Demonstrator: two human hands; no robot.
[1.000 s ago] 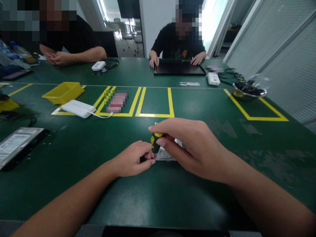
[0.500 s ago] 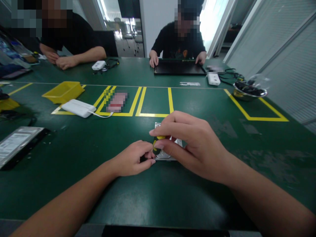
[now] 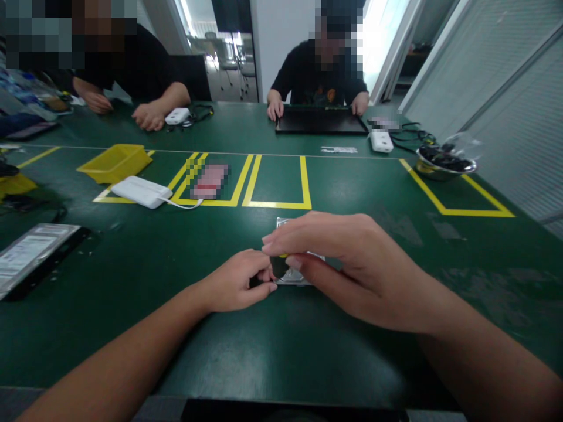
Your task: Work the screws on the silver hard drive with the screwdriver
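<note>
A silver hard drive (image 3: pixel 297 278) lies flat on the green table in front of me, partly hidden beneath my hands. My left hand (image 3: pixel 241 280) is closed at its left edge, fingers curled and thumb tip touching the near corner. Over the drive, my right hand (image 3: pixel 347 264) holds the black and yellow handle of a screwdriver (image 3: pixel 280 268) between thumb and fingers. The handle stands roughly upright; its tip is hidden.
Another hard drive (image 3: pixel 35 255) with a label lies at the far left. Beyond sit a yellow bin (image 3: pixel 115 164), a white power bank (image 3: pixel 141 191) with a cable, and a metal bowl (image 3: pixel 445 167) of dark parts. Two people sit across the table; one holds a black panel (image 3: pixel 321 120).
My right hand has turned on the screwdriver, its fingers and thumb now stretched straighter and slightly lower. My left hand stays put. The co-worker at left has moved their hands apart.
</note>
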